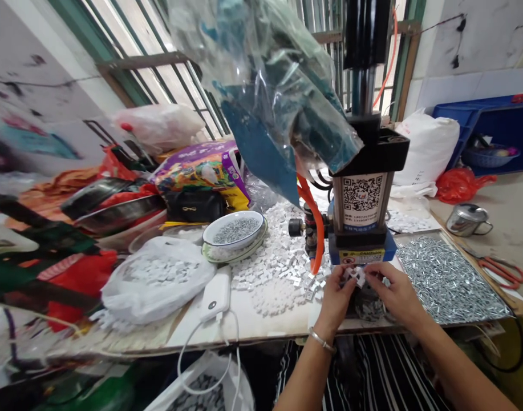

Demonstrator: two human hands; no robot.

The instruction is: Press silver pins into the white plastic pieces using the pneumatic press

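Observation:
My left hand (339, 292) is closed on a small white plastic part (354, 276) just under the head of a bench press (360, 211). Close on the other side, my right hand (392, 291) has its fingers bent together at the same spot; what they pinch is too small to make out. Below both hands is the dark press base, partly hidden by them. Loose white plastic pieces (282, 257) are spread over the table to the left. To the right lies a tray of metal pins or screws (449, 279).
An enamel bowl of metal pieces (233, 228), a bag of white parts (158, 274) and a white power bank (216, 294) with cable are at left. Scissors (503, 271) and a metal cup (469, 220) sit at right. An orange hose (315, 228) hangs beside the press.

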